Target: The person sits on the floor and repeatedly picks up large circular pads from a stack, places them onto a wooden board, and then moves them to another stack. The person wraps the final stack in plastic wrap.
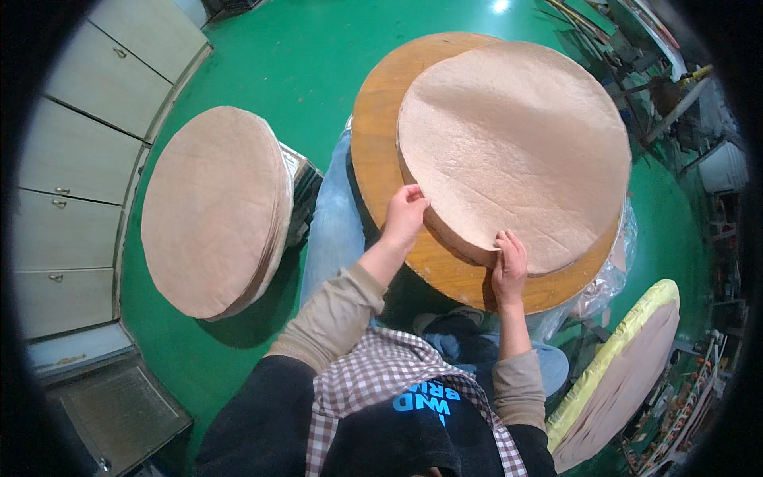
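At nine o'clock a bank of pale drawer cabinets point(87, 159) lines the green floor point(302, 71). Just right of them, at about eight o'clock from centre, a separate stack of thin round tan sheets point(213, 211) rests tilted on a dark stand; it leans toward the lower right, and a knock could slide the top sheets off.

At centre the left hand point(404, 216) has its fingers curled together, pinching the near-left edge of the top round sheet point(513, 151). This sheet lies on a pile on a round wooden board point(373, 135), pushed toward two o'clock and overhanging the board's far rim. The right hand point(509, 266), at five o'clock from the sheet's middle, has its fingers close together and pressed on the edge, thumb seemingly tucked under.

The sheet looks thin and creased; I judge that uneven pulling between the two hands could tear or fold it, and the overhang could let it slip off the far side.

At four o'clock another round sheet on a yellow pad point(616, 374) leans near cluttered racks point(691, 389).
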`<move>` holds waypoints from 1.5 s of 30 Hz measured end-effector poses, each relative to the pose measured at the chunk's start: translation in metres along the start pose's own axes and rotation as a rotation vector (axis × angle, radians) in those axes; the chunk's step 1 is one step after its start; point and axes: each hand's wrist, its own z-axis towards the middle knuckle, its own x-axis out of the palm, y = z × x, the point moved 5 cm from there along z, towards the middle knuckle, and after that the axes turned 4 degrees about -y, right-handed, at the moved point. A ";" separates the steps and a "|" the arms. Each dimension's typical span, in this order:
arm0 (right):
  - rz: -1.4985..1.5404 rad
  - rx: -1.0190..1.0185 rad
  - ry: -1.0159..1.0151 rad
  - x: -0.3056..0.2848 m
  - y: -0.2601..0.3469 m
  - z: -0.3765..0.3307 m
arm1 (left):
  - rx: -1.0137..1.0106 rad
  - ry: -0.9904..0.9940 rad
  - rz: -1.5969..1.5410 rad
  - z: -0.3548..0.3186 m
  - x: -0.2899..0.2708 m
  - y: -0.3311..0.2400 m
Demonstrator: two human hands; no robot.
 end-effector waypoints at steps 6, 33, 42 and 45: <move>-0.016 -0.016 0.018 -0.003 -0.006 -0.008 | 0.065 -0.139 -0.248 0.009 -0.004 -0.011; -0.180 -0.093 -0.031 -0.061 0.020 0.068 | 0.119 -0.062 -0.262 -0.011 0.005 -0.006; -0.142 -0.044 0.045 -0.007 -0.008 -0.017 | 0.201 -0.184 -0.084 -0.021 -0.003 0.003; -0.128 -0.058 0.058 -0.002 -0.001 -0.014 | 0.152 -0.136 -0.086 -0.026 0.003 0.012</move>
